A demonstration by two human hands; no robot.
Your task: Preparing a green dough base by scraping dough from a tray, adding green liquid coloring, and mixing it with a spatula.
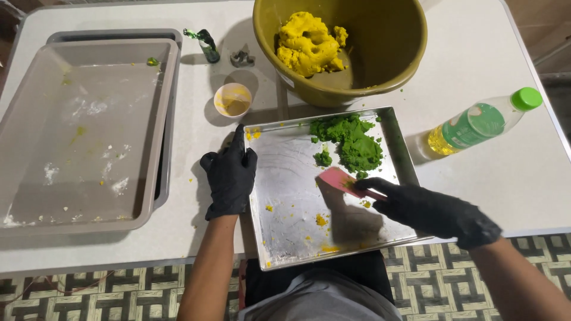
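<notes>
Head view, looking down on a white table (505,172). 1 person at work, both hands in black gloves.

The left hand (230,176) lies flat and open, fingers spread, on the left rim of the metal tray (285,178). It grips nothing; it only presses on the edge.

The right hand (431,211) is closed around the handle end of a pink scraper (340,180). The blade rests on the tray floor just below the green dough (351,139), close to it; whether it touches the main mass I cannot tell. The green dough sits in the tray's far right corner, with 1 small lump (323,158) broken off beside it.

Yellow crumbs (321,220) are scattered over the near half of the tray.

Beyond the tray stands an olive bowl (404,53) holding yellow dough (308,43). To the left: a small cup (232,99), a green bottle lying down (206,44) and stacked grey trays (89,137). To the right, an oil bottle (482,122) lies on its side.

Risks, as I judge them:
1. The tray's near edge overhangs the table. A firm push with the scraper could tip or slide it if the left hand lifts.
2. Yellow crumbs may be dragged into the green dough and mark it.
3. The oil bottle could roll toward the table edge if knocked.
</notes>
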